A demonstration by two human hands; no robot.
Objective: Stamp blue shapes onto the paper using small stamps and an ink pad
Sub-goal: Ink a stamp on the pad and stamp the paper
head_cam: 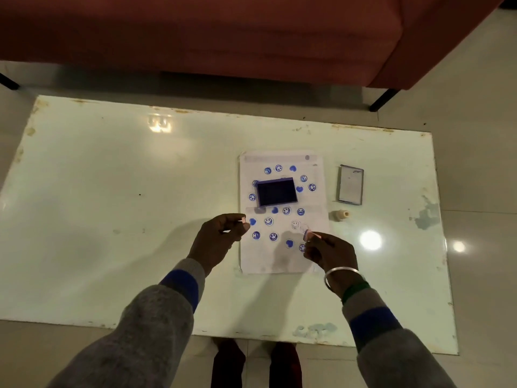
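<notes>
A white paper [282, 259] lies on the table, covered with several blue smiley and heart prints. The open blue ink pad [276, 191] sits on the paper's upper half. My left hand [218, 239] hovers at the paper's left edge, fingers pinched on a small pink stamp [243, 219]. My right hand [330, 252] is over the paper's lower right corner and pinches another small pink stamp [309, 235] just above the sheet. A third, pale stamp [342, 215] lies on its side on the table to the right of the paper.
The ink pad's lid [350, 184] rests on the white table [112, 208] right of the paper. A red sofa [223, 35] stands beyond the table's far edge. My feet [257, 359] show below the near edge.
</notes>
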